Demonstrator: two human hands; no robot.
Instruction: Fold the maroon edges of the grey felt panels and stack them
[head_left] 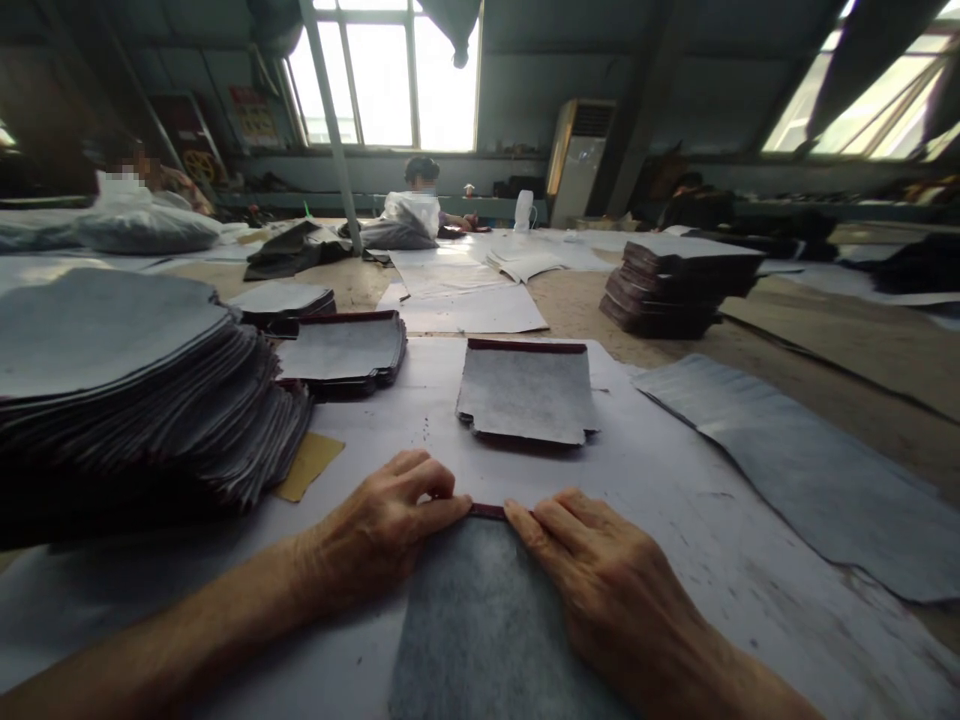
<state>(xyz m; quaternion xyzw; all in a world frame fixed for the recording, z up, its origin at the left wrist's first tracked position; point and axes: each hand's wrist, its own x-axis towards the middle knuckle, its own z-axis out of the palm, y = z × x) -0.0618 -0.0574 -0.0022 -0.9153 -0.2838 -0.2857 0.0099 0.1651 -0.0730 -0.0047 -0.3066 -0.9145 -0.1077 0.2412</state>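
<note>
A grey-backed, leather-like panel [480, 620] lies flat in front of me, with a narrow dark red strip [489, 511] turned over along its far edge. My left hand [390, 515] grips the left end of that strip between thumb and curled fingers. At the other end, my right hand [600, 560] presses with thumb and bent fingers, its palm covering part of the panel's right side. Just beyond both hands rests a second grey panel [527, 390] with a dark red folded far edge and notched near corners.
To the left rises a tall stack of grey-backed sheets [112, 340], with a smaller panel stack [341, 350] behind it and a yellow-brown card [311, 467] alongside. Loose grey sheets [810, 470] lie right, below a dark stack [675, 285]. A person [424, 185] sits at the far side.
</note>
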